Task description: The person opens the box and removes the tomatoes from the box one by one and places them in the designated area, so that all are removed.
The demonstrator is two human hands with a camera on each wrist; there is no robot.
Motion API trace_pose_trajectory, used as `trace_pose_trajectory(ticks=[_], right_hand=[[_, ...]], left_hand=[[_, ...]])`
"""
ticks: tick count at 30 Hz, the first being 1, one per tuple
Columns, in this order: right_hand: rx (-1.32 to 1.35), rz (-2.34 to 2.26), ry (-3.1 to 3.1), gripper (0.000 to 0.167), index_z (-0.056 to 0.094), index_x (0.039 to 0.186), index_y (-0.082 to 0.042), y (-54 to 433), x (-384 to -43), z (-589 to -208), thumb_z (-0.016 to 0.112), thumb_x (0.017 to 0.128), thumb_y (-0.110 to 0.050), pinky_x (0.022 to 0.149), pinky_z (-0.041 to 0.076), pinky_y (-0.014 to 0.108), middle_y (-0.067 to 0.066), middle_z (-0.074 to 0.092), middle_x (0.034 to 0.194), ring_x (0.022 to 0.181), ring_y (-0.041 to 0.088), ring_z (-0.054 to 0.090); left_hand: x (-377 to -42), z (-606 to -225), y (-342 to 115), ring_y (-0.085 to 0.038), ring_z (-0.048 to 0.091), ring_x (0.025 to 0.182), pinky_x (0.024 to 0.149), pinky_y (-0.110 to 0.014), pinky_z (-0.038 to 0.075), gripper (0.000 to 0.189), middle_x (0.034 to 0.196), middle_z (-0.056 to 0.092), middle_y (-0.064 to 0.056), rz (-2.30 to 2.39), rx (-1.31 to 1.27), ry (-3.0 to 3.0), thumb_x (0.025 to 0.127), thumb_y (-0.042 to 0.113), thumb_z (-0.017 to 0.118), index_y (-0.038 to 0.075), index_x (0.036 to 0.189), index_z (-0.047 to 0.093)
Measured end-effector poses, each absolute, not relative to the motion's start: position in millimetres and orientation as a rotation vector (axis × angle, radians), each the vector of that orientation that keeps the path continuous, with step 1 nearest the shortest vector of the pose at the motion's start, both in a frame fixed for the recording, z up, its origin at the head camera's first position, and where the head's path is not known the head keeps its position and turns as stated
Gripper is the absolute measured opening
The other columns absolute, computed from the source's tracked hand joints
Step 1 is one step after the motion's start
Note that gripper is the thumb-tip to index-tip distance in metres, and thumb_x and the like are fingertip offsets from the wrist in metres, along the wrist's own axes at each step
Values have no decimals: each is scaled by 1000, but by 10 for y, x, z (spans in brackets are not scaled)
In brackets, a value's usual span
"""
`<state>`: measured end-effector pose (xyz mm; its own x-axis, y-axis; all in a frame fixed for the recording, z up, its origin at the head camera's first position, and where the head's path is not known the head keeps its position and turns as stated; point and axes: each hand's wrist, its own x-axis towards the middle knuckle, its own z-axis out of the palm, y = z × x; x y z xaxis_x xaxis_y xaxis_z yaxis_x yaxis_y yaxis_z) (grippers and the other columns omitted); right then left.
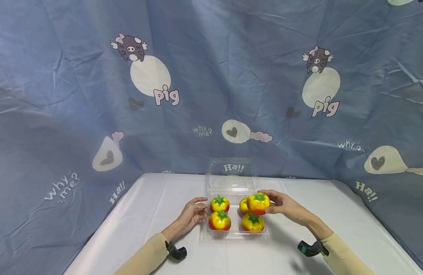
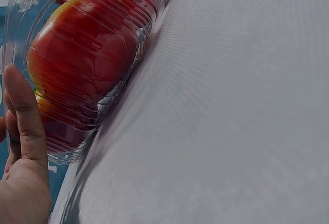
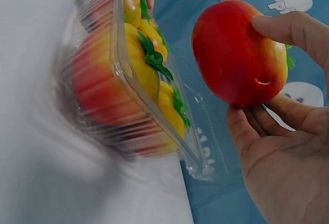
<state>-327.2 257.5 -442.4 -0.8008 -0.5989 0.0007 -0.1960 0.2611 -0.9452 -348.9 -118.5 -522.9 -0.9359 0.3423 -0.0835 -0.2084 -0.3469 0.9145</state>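
My right hand (image 1: 287, 206) holds a red-and-yellow tomato (image 1: 258, 203) with a green leafy top, thumb on one side and fingers on the other. It hangs above the right half of a clear plastic clamshell box (image 1: 237, 233), partly covering a tomato (image 1: 243, 206) inside. In front of that lies another tomato (image 1: 252, 222). Two more, a rear tomato (image 1: 219, 204) and a front tomato (image 1: 219, 221), fill the left half. My left hand (image 1: 192, 214) touches the box's left side with relaxed fingers; in the left wrist view its extended finger (image 2: 28, 113) lies along the wall.
The box's clear lid (image 1: 231, 175) stands raised at the back. A white cloth (image 1: 177, 191) covers the table. Behind it hangs a blue curtain (image 1: 204, 76) with pig prints. Each wrist wears a dark band, one on the left (image 1: 176, 251) and one on the right (image 1: 311, 249).
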Motion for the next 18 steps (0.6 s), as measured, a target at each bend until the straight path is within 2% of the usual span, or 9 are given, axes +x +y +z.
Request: trace_pose_trajectory(ticks=[8,18], right_hand=[[-745,-1589,2205,63,35,146,-5,2716,-3275,-4358,62,90,-11,95,49,24,20,41,146,121,4,52],[-698,-1650,2276,58,37,145,-4,2939,-3304,-4313,60,92,-11,93,50,25,-1,51,137,118,3,54]], left_hand=[[-3480,-5208,-1189,-11,52,55,50,-23,48,42,72,56,-1,2320,171,1557,92,1,46,-8,131,33],[-3481,-5231,-1193,-12,52,56,50,-23,48,40,72,56,-1,2324,156,1549,92,1,47,-7,129,35]])
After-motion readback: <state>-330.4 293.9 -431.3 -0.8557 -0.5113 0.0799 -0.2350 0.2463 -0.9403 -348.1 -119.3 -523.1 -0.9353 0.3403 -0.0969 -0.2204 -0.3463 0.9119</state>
